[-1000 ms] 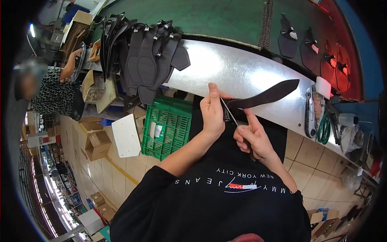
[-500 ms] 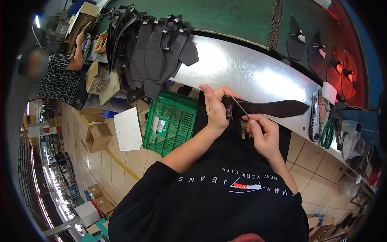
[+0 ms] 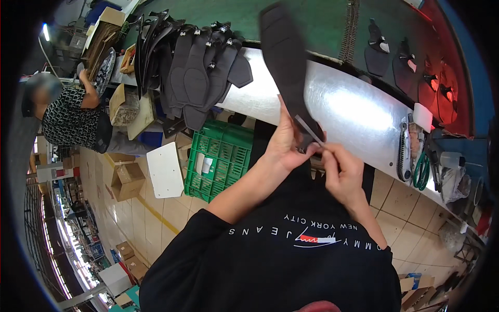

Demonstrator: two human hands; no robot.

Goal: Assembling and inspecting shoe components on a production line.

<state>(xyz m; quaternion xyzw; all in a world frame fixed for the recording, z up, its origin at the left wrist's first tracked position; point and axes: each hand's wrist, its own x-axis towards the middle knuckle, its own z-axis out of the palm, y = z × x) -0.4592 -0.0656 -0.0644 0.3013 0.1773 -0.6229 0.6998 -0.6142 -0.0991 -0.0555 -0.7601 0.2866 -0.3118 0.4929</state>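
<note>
My left hand (image 3: 280,148) is closed around the narrow near end of a long black padded piece (image 3: 285,57). The piece stands up and away from me, its wide stitched end reaching over the green tabletop. In my right hand (image 3: 344,170) a thin, straight metal tool (image 3: 310,131) is pinched between thumb and fingers. That tool lies slantwise across the narrow end, close to my left thumb. Its exact kind and tip cannot be made out. More black padded pieces (image 3: 196,78) hang in overlapping layers at the table's left edge.
A shiny metal strip (image 3: 353,99) edges the green table (image 3: 322,26). At right lie a box cutter (image 3: 404,156), green-handled scissors (image 3: 422,174) and a small clear cup (image 3: 452,159). A green crate (image 3: 218,161) and white board (image 3: 165,170) stand left. Another person (image 3: 73,112) works far left.
The padded piece has swung from pointing right to pointing away from me. My left hand has turned with it, the thumb coming down toward the tool. The other person has shifted.
</note>
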